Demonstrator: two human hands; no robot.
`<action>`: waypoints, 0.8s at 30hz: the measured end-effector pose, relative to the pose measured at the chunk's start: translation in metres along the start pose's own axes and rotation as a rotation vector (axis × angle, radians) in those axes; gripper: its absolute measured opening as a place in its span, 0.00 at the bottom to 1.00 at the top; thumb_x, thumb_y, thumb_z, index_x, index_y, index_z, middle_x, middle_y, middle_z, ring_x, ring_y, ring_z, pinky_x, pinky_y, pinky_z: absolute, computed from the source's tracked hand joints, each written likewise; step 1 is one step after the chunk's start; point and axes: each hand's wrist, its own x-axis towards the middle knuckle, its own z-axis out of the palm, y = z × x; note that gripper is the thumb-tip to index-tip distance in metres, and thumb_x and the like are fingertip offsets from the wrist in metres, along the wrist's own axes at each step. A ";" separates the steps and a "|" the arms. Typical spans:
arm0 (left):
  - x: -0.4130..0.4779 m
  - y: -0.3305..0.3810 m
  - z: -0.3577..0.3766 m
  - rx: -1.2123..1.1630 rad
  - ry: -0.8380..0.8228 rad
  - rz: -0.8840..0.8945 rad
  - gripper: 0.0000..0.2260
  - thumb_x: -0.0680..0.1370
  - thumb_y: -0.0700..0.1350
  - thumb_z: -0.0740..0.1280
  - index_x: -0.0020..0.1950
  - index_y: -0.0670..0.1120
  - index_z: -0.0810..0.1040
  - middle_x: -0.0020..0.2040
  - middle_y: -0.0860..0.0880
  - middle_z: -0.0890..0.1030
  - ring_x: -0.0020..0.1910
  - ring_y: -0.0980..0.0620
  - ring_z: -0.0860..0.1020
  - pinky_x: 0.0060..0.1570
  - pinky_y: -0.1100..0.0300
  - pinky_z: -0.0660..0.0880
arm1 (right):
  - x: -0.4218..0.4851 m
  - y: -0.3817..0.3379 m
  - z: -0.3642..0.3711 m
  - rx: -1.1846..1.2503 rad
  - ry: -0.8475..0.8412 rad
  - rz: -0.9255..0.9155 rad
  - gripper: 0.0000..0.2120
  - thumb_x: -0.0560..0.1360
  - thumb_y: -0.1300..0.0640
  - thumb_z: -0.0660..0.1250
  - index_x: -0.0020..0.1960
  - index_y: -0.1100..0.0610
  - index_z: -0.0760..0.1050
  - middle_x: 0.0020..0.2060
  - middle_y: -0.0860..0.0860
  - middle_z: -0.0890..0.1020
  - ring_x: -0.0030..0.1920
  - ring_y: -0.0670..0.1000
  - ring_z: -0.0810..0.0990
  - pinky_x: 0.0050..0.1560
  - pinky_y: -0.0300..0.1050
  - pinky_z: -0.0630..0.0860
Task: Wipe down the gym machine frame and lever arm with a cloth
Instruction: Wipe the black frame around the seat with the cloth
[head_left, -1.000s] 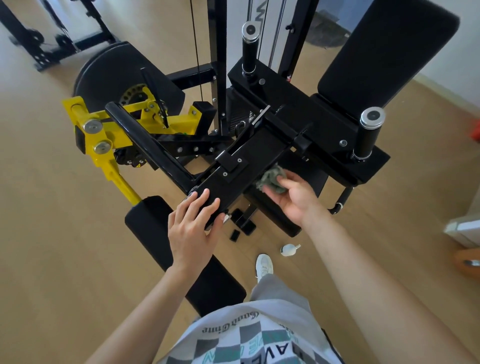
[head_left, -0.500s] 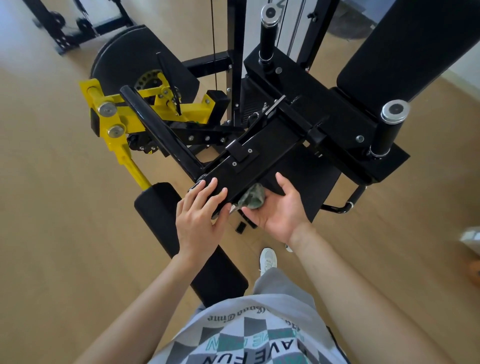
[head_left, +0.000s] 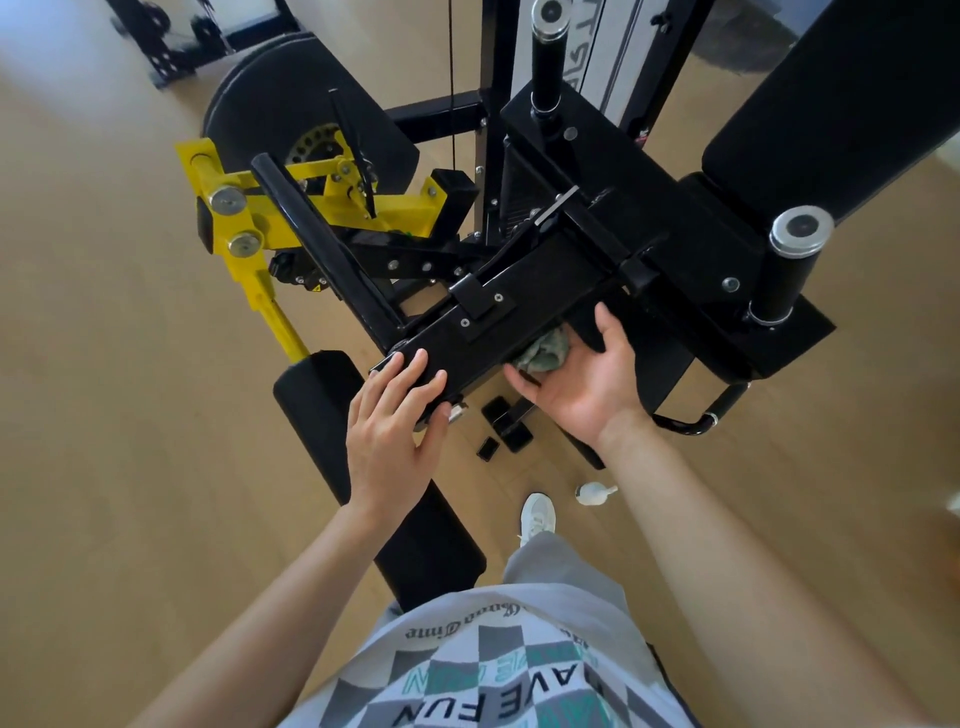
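Between the two hands, the one black frame beam (head_left: 498, 332) runs diagonally, near end under the left hand (head_left: 392, 431), fingers laid flat, far end pointing up-right. The right hand (head_left: 582, 384), palm up, curls round the single green cloth (head_left: 545, 353) against the beam's lower edge.

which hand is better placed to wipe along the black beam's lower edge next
Right. The right hand holds the cloth against the lower edge of the black beam; the left hand only rests on its near end, with no cloth.
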 end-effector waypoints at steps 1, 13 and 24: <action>0.000 0.000 0.000 -0.001 0.000 -0.001 0.12 0.81 0.46 0.69 0.64 0.47 0.83 0.70 0.47 0.77 0.76 0.46 0.70 0.75 0.45 0.65 | -0.001 0.006 -0.002 -0.003 -0.023 0.026 0.32 0.78 0.35 0.61 0.74 0.54 0.72 0.71 0.62 0.74 0.70 0.65 0.73 0.73 0.65 0.65; -0.002 0.009 0.001 -0.010 0.005 -0.041 0.12 0.81 0.44 0.69 0.65 0.45 0.82 0.71 0.46 0.77 0.76 0.45 0.69 0.75 0.41 0.65 | 0.006 0.014 -0.018 0.168 -0.080 0.139 0.34 0.77 0.36 0.62 0.75 0.57 0.70 0.71 0.63 0.73 0.72 0.66 0.71 0.75 0.65 0.61; -0.006 0.028 0.006 -0.092 0.019 -0.190 0.12 0.82 0.40 0.66 0.64 0.42 0.81 0.73 0.44 0.75 0.78 0.44 0.65 0.77 0.38 0.60 | 0.015 -0.012 -0.026 0.150 -0.061 0.109 0.30 0.79 0.37 0.58 0.75 0.53 0.70 0.71 0.60 0.75 0.72 0.62 0.72 0.74 0.63 0.62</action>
